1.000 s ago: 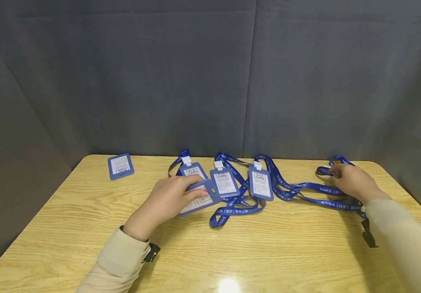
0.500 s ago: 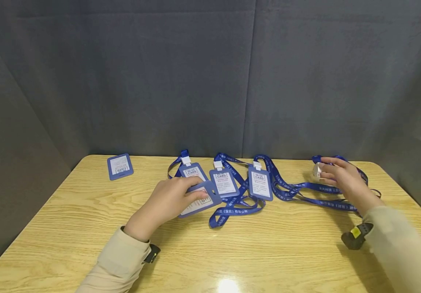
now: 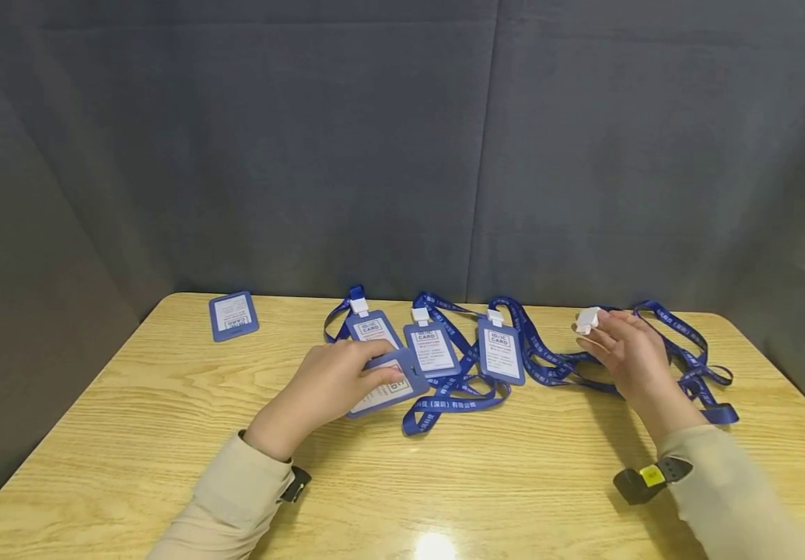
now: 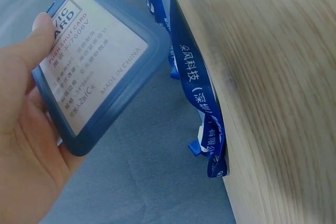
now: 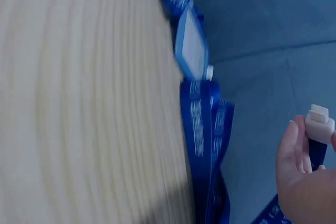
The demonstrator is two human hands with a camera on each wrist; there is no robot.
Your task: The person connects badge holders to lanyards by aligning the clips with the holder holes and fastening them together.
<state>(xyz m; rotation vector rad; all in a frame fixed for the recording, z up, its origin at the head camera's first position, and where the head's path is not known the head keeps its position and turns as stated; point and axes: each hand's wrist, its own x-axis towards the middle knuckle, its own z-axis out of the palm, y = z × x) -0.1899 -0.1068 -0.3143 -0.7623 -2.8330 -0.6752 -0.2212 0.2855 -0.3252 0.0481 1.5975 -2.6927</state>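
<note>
My left hand (image 3: 335, 381) pinches a blue badge holder (image 4: 94, 61) between thumb and fingers, its printed card facing up and its slotted end pointing right in the head view. On the right, my right hand (image 3: 629, 354) holds the white clip (image 3: 587, 320) of a blue lanyard (image 3: 675, 323) at its fingertips. In the right wrist view that white clip (image 5: 319, 124) points upward, with blue strap hanging below it. The lanyard trails over the table behind and beside the right hand. Part of it is hidden by that hand.
Three badge holders with lanyards clipped on lie mid-table: one (image 3: 374, 327) behind the left hand, one (image 3: 432, 350) beside it, one (image 3: 501, 354) further right. A loose badge holder (image 3: 234, 316) lies at the far left. A grey curtain (image 3: 374, 155) stands behind the wooden table (image 3: 479, 482).
My right hand has lifted the white clip and moved left and nearer with it, the strap trailing behind. The left hand keeps hold of its badge holder in nearly the same place.
</note>
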